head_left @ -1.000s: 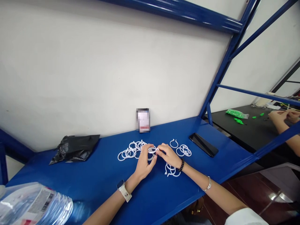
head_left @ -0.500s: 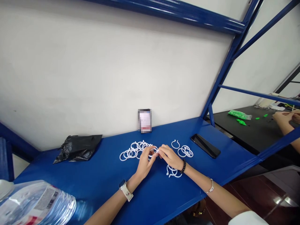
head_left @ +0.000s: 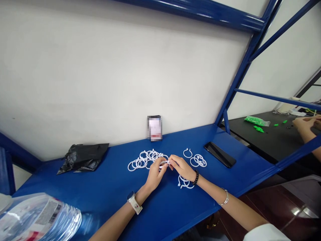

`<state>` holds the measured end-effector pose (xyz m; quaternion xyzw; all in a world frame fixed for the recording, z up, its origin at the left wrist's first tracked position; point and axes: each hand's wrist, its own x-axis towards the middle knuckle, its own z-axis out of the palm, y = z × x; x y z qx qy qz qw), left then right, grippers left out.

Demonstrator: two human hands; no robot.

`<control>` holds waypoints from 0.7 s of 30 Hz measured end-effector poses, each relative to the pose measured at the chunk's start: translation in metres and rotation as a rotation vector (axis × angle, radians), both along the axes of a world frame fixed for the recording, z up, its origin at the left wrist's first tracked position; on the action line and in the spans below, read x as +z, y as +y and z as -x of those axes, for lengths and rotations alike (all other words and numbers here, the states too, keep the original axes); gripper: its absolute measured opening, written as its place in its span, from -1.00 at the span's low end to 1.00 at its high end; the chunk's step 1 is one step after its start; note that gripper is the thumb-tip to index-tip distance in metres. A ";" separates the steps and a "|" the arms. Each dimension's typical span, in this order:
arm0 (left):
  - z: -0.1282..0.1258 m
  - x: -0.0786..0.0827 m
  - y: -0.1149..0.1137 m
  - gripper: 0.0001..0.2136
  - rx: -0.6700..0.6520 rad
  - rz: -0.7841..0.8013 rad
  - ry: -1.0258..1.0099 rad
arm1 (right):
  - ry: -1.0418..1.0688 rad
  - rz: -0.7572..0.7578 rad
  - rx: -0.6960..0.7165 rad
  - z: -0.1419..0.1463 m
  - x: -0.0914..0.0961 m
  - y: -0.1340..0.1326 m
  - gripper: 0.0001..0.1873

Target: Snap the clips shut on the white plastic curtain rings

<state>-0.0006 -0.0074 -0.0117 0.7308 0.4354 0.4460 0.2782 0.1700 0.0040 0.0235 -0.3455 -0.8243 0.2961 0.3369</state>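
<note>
Pinching white ring (head_left: 164,162): left hand (head_left: 154,175), right hand (head_left: 182,168); bottle label (head_left: 46,214) illegible.

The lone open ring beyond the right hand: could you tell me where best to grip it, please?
Pinch the open ring on its closed arc, the near side, from above. It lies flat on the shelf, apart from the others, its gap facing the wall.

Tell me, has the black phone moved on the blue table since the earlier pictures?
No. The phone lies at the same spot beside the shelf post, on the table; only the camera shifted slightly.
</note>
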 end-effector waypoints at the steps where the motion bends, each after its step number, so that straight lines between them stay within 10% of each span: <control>1: 0.000 0.000 0.000 -0.77 -0.003 0.002 0.001 | 0.007 0.010 0.000 0.000 0.000 0.000 -0.55; 21: 0.000 0.001 -0.002 -0.78 -0.010 -0.011 0.023 | 0.107 0.121 -0.011 0.002 -0.004 -0.001 -0.54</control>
